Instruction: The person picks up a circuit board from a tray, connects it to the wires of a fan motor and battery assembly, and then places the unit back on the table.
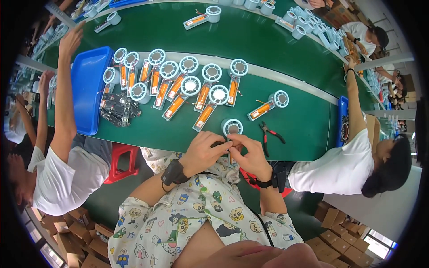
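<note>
Both hands meet on one small fan unit at the worktop's near edge.
Your left hand point(203, 152) and right hand point(251, 154) pinch the white round fan unit point(232, 128) with fingers pressed together; red-handled pliers point(270, 135) lie just right; rows of orange-and-white units point(187, 87) and a blue tray point(89, 85) crowd the green worktop point(268, 40) beyond.

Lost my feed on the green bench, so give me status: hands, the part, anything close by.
Left hand and right hand both closed on white fan unit at bench edge. Pliers just right of it. Co-workers' arms clear.

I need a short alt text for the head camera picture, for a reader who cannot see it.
Both hands, left hand and right hand, hold a small white round part at the green table edge. Rows of orange-and-white units lie beyond, pliers to the right.
</note>
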Demonstrator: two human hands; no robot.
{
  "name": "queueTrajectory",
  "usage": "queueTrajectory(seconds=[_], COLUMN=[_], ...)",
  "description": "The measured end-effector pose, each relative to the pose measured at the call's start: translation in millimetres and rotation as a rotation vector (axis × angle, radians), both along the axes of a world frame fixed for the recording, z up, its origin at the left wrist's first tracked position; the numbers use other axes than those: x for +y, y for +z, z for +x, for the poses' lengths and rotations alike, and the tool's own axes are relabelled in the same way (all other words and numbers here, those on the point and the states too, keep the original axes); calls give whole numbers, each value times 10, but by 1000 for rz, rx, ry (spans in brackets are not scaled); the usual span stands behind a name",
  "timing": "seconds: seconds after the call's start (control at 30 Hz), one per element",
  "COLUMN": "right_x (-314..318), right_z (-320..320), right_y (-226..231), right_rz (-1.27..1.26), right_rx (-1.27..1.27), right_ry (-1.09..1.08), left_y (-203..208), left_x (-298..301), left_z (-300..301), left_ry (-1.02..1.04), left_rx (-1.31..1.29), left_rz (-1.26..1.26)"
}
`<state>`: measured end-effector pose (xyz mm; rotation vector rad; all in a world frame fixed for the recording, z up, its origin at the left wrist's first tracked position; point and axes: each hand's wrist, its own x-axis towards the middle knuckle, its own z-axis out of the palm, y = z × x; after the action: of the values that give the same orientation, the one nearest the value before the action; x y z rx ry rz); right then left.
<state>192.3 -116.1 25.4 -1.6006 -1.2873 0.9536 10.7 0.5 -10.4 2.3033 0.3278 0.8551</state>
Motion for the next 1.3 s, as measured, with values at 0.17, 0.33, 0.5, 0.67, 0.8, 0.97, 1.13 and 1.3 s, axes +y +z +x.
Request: queueTrajectory(seconds=[0.17,0.33,0.5,0.67,0.8,0.97,1.13,1.3], right_x=[-11,-2,-61,-73,-50,-63,-106,-135], right_z=[-56,-83,-86,-27,-96,-180,-289,-392], right_y=[-58,-30,120,32,-192,-360,-321,-150], right_rz=[-27,28,114,-16,169,394,371,206], right_rx=[6,-4,-259,-183,-326,-629,-676,-750], right_ry=[-60,-84,-74,-99,-191,-282,-288,-231], left_y=[-24,58,79,-4,-167,-69,-80,-134], left_x=[-30,-28,-112,-196,-301,-394,-439,-445], left_z=[0,-15,-24,30,93,127,101,47], left_ry=[21,28,30,-16,25,91,125,158], left_rx=[13,60,82,92,13,-20,-24,-35], left_rz=[58,69,-440,-918,-1059,-1245,-1203,-1257])
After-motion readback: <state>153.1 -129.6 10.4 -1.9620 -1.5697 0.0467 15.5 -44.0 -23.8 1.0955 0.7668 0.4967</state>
